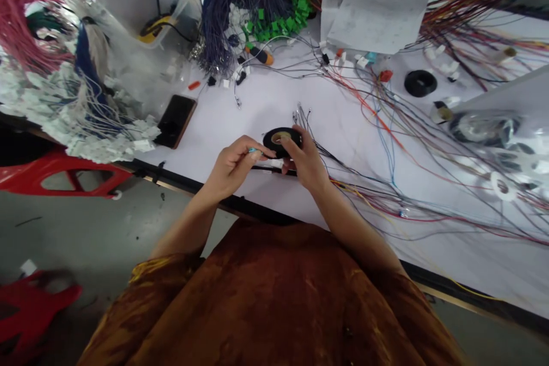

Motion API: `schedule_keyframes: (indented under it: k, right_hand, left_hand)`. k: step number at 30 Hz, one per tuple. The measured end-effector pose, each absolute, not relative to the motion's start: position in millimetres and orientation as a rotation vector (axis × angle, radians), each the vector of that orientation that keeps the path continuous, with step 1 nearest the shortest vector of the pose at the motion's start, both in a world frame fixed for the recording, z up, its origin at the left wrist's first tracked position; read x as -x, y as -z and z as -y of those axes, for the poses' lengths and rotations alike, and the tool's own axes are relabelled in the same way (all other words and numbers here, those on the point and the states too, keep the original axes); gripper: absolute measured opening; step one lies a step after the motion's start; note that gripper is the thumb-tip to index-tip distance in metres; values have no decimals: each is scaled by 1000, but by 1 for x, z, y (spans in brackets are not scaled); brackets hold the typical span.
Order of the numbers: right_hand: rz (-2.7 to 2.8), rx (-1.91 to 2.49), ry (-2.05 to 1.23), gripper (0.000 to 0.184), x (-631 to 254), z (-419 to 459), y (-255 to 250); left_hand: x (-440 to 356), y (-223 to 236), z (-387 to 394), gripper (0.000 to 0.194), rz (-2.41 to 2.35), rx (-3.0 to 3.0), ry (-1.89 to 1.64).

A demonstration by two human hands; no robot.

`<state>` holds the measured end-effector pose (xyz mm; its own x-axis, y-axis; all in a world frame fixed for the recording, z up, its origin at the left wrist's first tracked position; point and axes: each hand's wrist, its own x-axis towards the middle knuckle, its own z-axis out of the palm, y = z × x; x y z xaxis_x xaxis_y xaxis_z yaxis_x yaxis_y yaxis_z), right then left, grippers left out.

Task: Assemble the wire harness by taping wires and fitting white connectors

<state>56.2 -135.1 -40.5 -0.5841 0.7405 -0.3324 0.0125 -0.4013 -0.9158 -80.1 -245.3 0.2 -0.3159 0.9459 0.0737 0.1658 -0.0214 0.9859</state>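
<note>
In the middle of the head view, near the table's front edge, my right hand (305,157) is closed round a roll of black tape (271,138), thumb at its core. Just left of the roll, the fingertips of my left hand (237,163) pinch a small blue piece (253,150), perhaps a connector; its exact kind is too small to tell. The two hands almost meet at the roll's lower edge. A bundle of wires (343,183) runs rightward from under my right hand. Dark wires with bare metal terminals (302,114) lie just beyond the roll.
A phone (176,120) lies left of my hands. Behind are purple wires (218,11) with green connectors (283,23), an orange-black tool (261,55) and paper sheets (373,20). Another black tape roll (420,83) rests at right. A red stool (64,174) stands beside the table.
</note>
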Motion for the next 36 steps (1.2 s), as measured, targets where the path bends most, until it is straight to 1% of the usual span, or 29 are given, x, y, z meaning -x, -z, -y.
schedule_keyframes:
  k: [2,3,4,5,8,10,13,15,18,20,24,25,26,28,30,34,36]
  right_hand:
    - [1169,1070,-2245,31,-49,125,44]
    - [1115,1069,-2303,24,-48,122,46]
    - [1088,1063,-2331,21,-48,121,48]
    - [1086,1057,-2340,21,-50,120,49]
    - [1242,1052,-2254,37,-63,125,44]
    - [1468,1061,-1998,47,-76,134,38]
    - [1810,1052,-1516,43,-92,157,34]
    - [2015,1007,-1326,47,-95,175,38]
    - [2173,956,-1117,76,-86,194,53]
    - [2159,944,-1087,87,-76,200,62]
    - [2087,868,-1288,102,-64,203,65]
    - [2073,870,-1313,103,-64,203,62]
    - [2066,883,-1324,100,-65,203,59]
    - [2047,929,-1327,86,-72,200,50]
    - [2012,951,-1438,73,-82,191,39]
    - [1725,966,-1985,46,-98,149,23]
    - [1541,968,-2208,37,-98,128,19]
  left_hand:
    - [81,6,245,33,-1497,-1123,-1448]
    - [81,11,243,34,-1478,-1044,-1490]
    - [82,17,242,34,-1473,-956,-1531]
    - [83,22,240,36,-1483,-875,-1568]
    - [84,31,238,38,-1572,-756,-1615]
    - [81,29,240,37,-1639,-760,-1627]
    - [76,22,243,34,-1664,-756,-1664]
    - [72,18,244,33,-1620,-713,-1666]
    - [67,17,246,33,-1523,-607,-1629]
    - [65,17,246,33,-1478,-546,-1629]
    - [63,16,247,33,-1437,-490,-1672]
    - [63,16,248,32,-1429,-489,-1679]
    - [64,16,248,32,-1424,-493,-1682]
    - [66,18,249,32,-1441,-520,-1690]
    - [71,22,250,33,-1494,-581,-1703]
    - [81,28,251,34,-1561,-769,-1671]
    - [83,28,251,33,-1571,-855,-1670]
